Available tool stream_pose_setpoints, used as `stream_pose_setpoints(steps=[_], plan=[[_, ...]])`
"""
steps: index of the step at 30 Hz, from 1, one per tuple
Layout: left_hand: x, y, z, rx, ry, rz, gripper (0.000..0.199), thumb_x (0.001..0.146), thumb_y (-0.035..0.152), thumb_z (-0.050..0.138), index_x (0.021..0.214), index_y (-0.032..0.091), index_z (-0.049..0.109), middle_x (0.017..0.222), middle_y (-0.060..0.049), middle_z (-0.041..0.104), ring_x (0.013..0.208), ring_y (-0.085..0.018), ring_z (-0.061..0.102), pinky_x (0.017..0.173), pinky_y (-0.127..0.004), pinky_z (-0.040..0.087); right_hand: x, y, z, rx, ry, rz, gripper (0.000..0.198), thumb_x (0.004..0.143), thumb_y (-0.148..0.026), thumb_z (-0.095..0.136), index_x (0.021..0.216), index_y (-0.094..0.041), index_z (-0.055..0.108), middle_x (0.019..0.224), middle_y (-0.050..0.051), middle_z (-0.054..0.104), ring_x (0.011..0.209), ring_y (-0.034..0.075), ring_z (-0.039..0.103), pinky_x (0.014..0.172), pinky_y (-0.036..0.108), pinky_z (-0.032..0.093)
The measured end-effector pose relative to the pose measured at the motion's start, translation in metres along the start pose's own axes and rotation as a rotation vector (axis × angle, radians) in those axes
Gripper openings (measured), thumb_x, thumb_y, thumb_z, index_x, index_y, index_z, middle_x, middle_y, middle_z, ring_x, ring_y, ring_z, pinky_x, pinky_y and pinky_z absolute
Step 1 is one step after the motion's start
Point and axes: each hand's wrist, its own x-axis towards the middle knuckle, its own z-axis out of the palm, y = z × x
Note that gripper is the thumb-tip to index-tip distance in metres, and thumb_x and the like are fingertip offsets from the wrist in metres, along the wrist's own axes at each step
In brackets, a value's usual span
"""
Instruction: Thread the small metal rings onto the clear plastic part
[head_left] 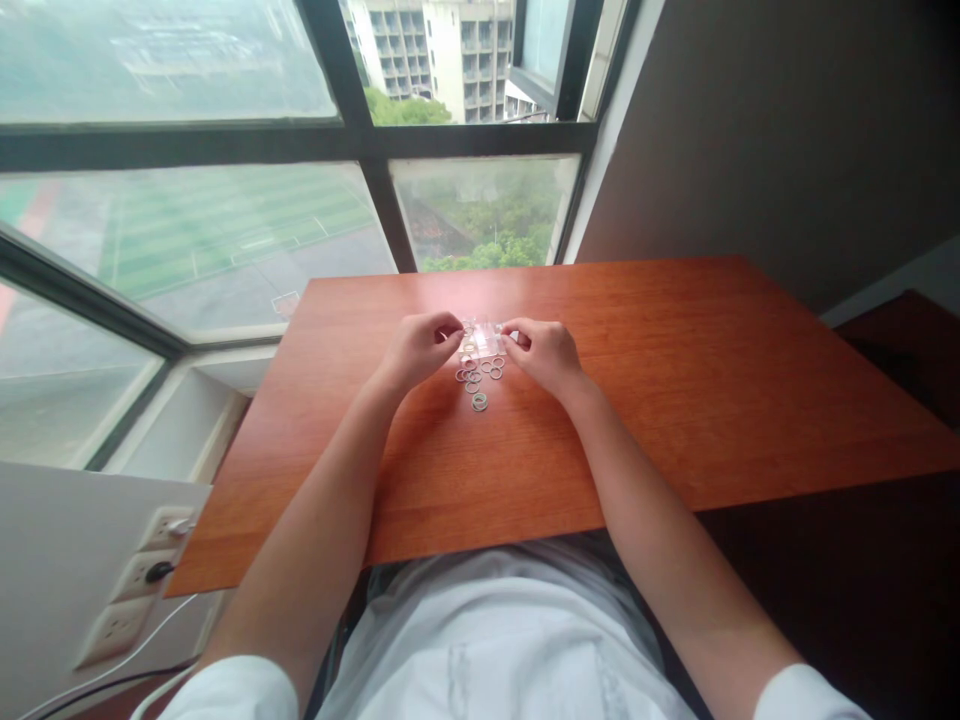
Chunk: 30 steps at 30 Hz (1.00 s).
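I seem to be at the step of handling the clear plastic bag (484, 342) between my hands on the table (690, 390): my left hand (424, 348) pinches its left edge, my right hand (547, 350) its right. Any next move calls for a light, level pinch, since loose rings (472, 387) lie just on its near side. Both arms (322, 500) reach far and angle inward, hands curled low.

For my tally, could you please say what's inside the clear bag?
Rings show through the clear bag, inside or beneath I cannot tell; glare obscures its middle; the left hand and right hand cover its ends.
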Motion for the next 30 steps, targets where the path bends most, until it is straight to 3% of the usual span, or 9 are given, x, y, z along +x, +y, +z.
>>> stream_pose_setpoints(steps=[30], plan=[[-0.0001,-0.005,-0.0013,0.017,0.006,0.003,0.022,0.082,0.033,0.058,0.086,0.016,0.072,0.08,-0.006,0.073,0.066,-0.015,0.061,0.062,-0.026,0.047,0.0008,0.0008,0.0006,-0.04,-0.088,0.007,0.02,0.086,-0.033,0.059,0.099,-0.026,0.073,0.077,0.0,0.071,0.071,0.016,0.063,0.067,0.026,0.042]])
